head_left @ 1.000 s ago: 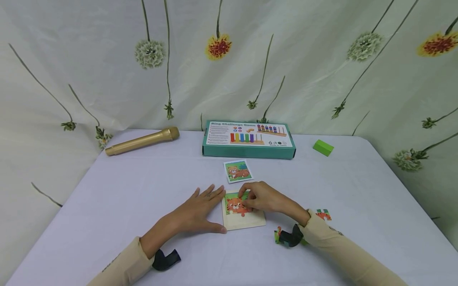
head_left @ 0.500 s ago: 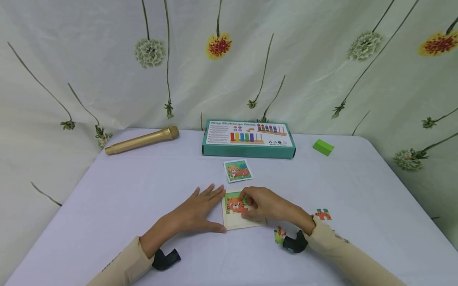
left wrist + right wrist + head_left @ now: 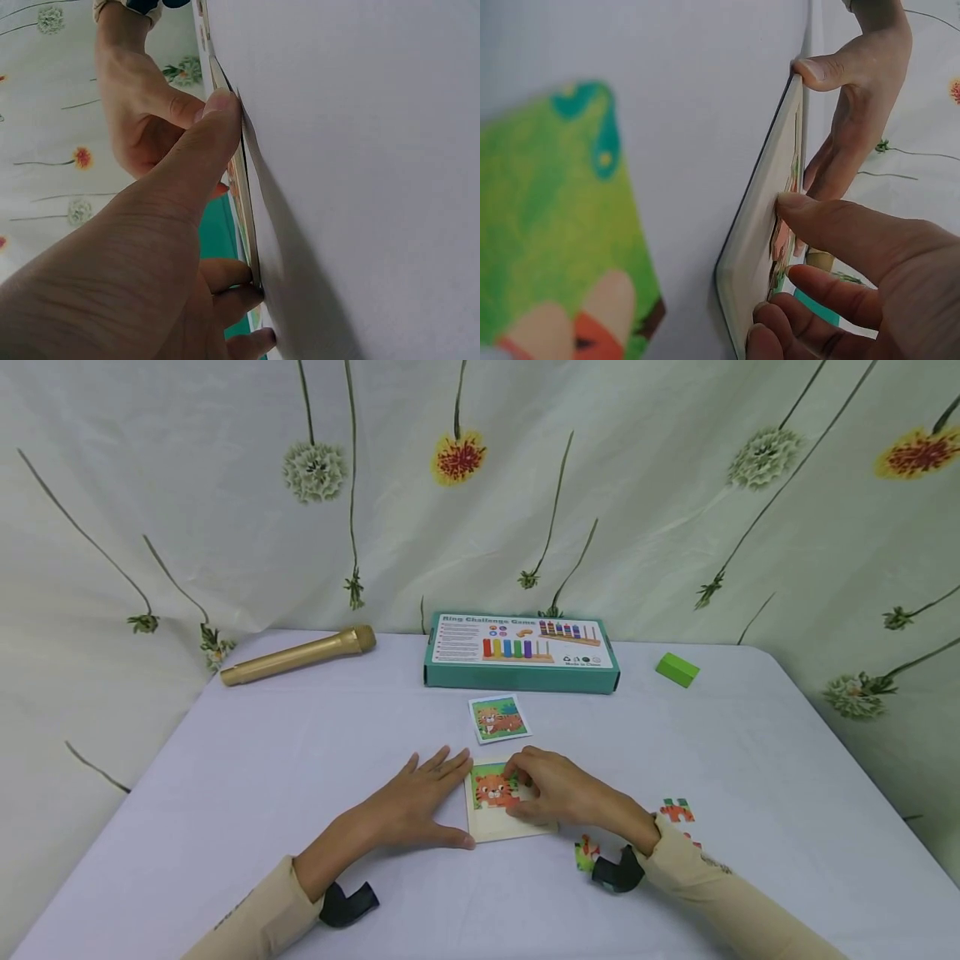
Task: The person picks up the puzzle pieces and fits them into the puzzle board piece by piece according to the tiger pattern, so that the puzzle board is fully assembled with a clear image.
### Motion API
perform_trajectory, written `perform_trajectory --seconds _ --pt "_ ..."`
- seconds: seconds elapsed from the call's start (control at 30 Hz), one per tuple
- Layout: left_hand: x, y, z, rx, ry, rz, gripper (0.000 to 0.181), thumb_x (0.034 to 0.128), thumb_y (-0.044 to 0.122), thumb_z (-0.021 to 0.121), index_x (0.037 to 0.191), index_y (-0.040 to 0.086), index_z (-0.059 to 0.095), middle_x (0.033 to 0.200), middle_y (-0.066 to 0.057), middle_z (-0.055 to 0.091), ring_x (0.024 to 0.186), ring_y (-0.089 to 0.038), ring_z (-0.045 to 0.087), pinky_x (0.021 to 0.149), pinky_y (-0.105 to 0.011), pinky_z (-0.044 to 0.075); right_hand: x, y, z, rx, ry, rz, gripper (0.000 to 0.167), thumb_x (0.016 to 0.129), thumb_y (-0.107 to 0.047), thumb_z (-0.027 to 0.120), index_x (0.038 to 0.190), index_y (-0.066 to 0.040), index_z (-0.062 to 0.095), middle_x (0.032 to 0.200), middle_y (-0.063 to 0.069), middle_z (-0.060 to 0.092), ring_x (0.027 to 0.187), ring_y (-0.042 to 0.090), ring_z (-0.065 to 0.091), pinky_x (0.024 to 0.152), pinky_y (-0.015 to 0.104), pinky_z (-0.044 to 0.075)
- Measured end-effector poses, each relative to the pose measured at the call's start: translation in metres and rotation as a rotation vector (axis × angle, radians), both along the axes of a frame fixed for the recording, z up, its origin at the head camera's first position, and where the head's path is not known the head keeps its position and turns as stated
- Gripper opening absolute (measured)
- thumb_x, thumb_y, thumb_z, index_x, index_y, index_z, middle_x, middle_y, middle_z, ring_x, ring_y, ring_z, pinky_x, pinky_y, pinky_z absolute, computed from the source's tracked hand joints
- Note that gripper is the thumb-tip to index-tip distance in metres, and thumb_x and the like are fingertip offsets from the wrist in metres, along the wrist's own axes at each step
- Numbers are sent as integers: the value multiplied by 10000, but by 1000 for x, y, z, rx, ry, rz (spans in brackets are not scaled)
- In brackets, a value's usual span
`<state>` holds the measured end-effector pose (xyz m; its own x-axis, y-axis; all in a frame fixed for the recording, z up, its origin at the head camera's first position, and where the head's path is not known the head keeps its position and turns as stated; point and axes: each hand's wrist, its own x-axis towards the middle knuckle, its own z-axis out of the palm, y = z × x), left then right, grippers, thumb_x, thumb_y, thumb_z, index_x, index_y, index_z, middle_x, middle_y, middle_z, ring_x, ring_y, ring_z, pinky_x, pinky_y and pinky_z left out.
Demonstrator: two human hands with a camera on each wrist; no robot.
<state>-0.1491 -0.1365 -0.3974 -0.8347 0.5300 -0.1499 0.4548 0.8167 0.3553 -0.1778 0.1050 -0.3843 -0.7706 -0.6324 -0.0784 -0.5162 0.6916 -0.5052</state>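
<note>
A pale square puzzle board [image 3: 491, 828] lies in front of me, with a joined part of a tiger picture [image 3: 493, 788] in its upper left. My left hand [image 3: 416, 803] is spread flat on the cloth, its thumb and fingertips touching the board's left edge. Over the right part of the board, my right hand [image 3: 558, 787] pinches an orange-and-green puzzle piece [image 3: 781, 241] between thumb and fingers, down at the board's surface. The hand mostly hides that piece in the head view. Just beyond the board rests a tiger picture card [image 3: 499, 719].
Loose puzzle pieces lie to the right: one [image 3: 677, 810] past the right wrist, another [image 3: 587, 852] beside the black wrist strap [image 3: 619, 870]. At the back are a gold microphone [image 3: 300, 657], a teal game box [image 3: 521, 678] and a green block [image 3: 678, 669].
My right hand has shifted slightly right and toward me, covering the piece's lower tab. Part of another loose piece now shows behind the right sleeve. The left hand stays put.
</note>
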Motion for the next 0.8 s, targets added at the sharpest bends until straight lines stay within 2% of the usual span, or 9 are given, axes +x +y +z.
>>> perform_trajectory --seconds 0.4,0.8 --pt "-1 0 0 -3 -1 5 1066 703 687 695 1519 140 282 1590 19 211 1479 -246 96 1162 -567 84 0 0 -1 -7 34 54 334 839 -230 749 1137 -106 666 953 -39 557 766 115 496 653 218 429" --pt "-1 0 -1 -7 2 -2 1074 705 705 677 1523 142 268 1593 24 199 1480 -240 88 1163 -565 81 -1 2 -4 -14 40 64 283 836 -227 754 1098 -136 702 985 -42 573 809 113 506 688 224 453"
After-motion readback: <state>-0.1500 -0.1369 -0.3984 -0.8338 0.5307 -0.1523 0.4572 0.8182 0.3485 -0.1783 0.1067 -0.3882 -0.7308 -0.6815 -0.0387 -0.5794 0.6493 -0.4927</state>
